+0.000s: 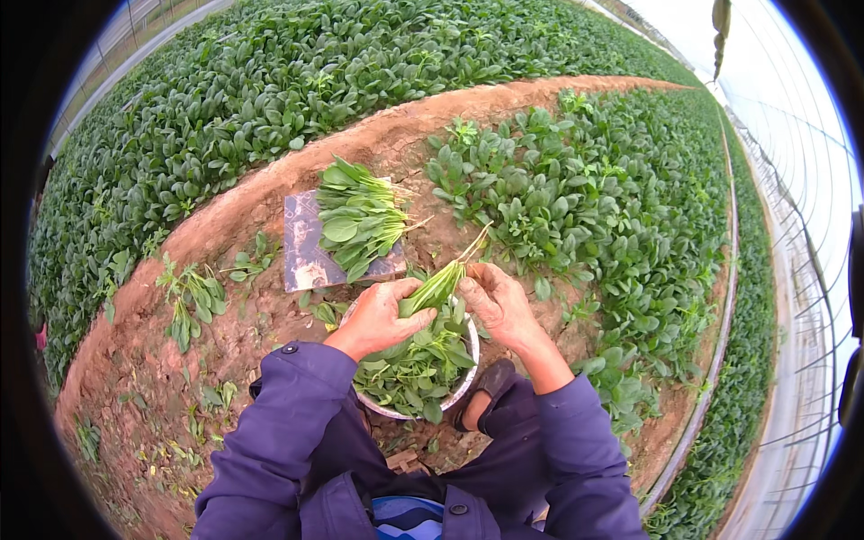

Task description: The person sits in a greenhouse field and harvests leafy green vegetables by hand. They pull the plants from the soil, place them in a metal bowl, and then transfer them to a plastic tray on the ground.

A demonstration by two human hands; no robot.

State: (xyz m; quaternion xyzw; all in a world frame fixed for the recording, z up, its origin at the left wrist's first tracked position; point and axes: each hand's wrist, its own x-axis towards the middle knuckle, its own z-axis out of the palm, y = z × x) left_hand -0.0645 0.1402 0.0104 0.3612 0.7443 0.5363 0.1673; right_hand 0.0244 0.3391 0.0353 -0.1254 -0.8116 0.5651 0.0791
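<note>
A small bunch of spinach point(440, 287) lies in my left hand point(385, 316), thumb across the leaf stalks. Its pale roots point up and to the right. My right hand point(496, 300) pinches at the stalks just below the roots, thumb against fingers. Under both hands stands a round, light-rimmed basin point(472, 378) filled with loose green leaves point(412, 378). Just beyond it, a pile of spinach plants point(358, 216) rests on a dark patterned board point(302, 236), roots toward the right.
Spinach rows point(574, 196) grow to the right, and a wider bed point(270, 94) lies beyond a raised soil ridge point(378, 128). Uprooted plants point(192, 300) and scraps litter the soil at left. My shoe point(496, 381) is beside the basin. A pale pipe point(709, 398) runs along the right.
</note>
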